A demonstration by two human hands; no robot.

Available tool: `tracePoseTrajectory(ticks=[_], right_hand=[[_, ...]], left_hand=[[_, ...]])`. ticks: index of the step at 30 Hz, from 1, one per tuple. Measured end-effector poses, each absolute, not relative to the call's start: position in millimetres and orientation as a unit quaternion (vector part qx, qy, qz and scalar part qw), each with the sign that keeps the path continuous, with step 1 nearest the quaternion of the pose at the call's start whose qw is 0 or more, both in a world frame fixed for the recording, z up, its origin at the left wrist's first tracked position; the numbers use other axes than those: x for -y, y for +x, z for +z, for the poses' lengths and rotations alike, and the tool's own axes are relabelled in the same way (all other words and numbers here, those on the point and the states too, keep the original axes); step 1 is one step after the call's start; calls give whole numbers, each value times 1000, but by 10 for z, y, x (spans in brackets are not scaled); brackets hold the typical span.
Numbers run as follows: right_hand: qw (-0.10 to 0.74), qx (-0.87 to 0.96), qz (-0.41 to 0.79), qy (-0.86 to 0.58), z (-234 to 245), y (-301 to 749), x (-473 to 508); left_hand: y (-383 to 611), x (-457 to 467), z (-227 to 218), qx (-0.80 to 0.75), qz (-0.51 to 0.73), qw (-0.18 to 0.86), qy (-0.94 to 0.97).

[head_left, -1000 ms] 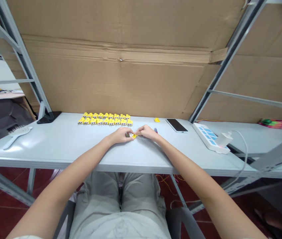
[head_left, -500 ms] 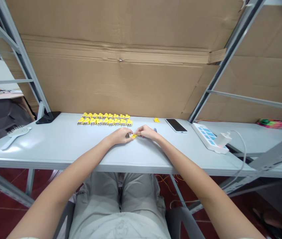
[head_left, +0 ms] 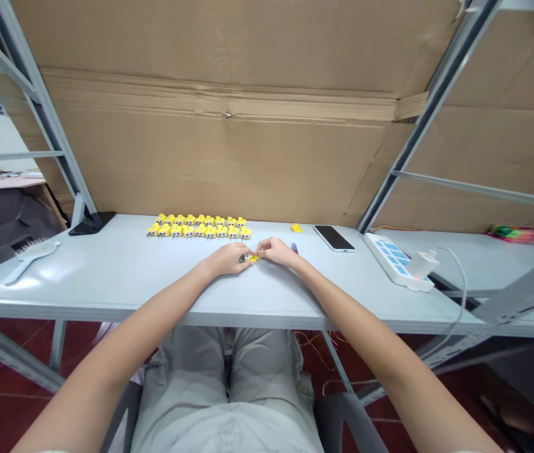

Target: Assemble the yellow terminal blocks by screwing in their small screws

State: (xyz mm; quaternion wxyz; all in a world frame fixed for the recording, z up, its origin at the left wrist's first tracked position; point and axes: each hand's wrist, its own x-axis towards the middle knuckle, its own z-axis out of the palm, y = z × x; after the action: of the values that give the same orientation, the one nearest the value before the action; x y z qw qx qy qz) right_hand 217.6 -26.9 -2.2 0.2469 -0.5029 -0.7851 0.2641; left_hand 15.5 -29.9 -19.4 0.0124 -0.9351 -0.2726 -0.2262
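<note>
Between my two hands, just above the pale table (head_left: pixel 153 283), is a small yellow figure (head_left: pixel 253 258) with some white on it. My left hand (head_left: pixel 229 258) is closed, pinching it from the left. My right hand (head_left: pixel 275 251) is closed too, its fingertips pressed to the figure's right side; the fingers hide most of it. Behind my hands stand two rows of small yellow figures (head_left: pixel 200 231) with eye-like dark spots. A loose yellow piece (head_left: pixel 296 228) lies farther back to the right. Close behind my right wrist, a small purple-blue object (head_left: pixel 294 248) is partly covered.
A phone (head_left: pixel 333 238) lies at the back right. Beside it is a white power strip (head_left: pixel 396 261) with a plugged-in charger (head_left: pixel 422 265) and its cable. At the far left lies a hairbrush (head_left: pixel 31 257). A cardboard wall (head_left: pixel 229 163) and metal posts bound the table.
My right fingers have shifted very slightly at the yellow figure. The left hand and the things on the table look the same.
</note>
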Motion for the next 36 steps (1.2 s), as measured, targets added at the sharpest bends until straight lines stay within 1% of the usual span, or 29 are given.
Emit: tracePoseTrajectory(ticks=[4,6,8,10,12,13,15,17,19,21,22,24,26,27,29,36], right_hand=[[217,815,225,-488,-10,2190,256],[204,815,198,-505,25,2238,242],[210,785,148,-563,74,2334,223],[217,723,84,-651,125,2473,204],[186,679,55,-708,163,2629,187],[169,659,59,-730,174,2702,181],[133,634,111,-753,179,2817,170],[130,620,180,-753,167,2883,160],[156,605,243,-742,149,2901,147],[213,591,295,-720,138,2882,128],[261,588,315,-698,135,2862,117],[393,588,335,-622,134,2798,100],[525,588,320,-525,130,2708,94],[568,588,303,-489,123,2656,98],[602,606,272,-443,99,2544,120],[593,678,194,-389,-25,2244,224]], left_hand=[[167,307,-184,283,-218,6,-934],[171,309,-178,284,-220,-1,-933],[176,307,-175,283,-223,-5,-933],[179,303,-173,283,-222,-9,-933],[181,299,-172,287,-218,-13,-933],[181,297,-171,290,-217,-15,-932],[178,295,-168,291,-219,-20,-931],[173,292,-166,288,-220,-20,-932],[169,285,-165,283,-220,-17,-933],[165,276,-168,279,-221,-16,-934],[164,271,-171,277,-223,-15,-935],[163,263,-175,275,-226,-16,-935],[163,261,-176,274,-227,-18,-934],[163,262,-176,274,-227,-19,-934],[164,267,-171,274,-226,-21,-935],[165,290,-161,276,-233,-25,-932]])
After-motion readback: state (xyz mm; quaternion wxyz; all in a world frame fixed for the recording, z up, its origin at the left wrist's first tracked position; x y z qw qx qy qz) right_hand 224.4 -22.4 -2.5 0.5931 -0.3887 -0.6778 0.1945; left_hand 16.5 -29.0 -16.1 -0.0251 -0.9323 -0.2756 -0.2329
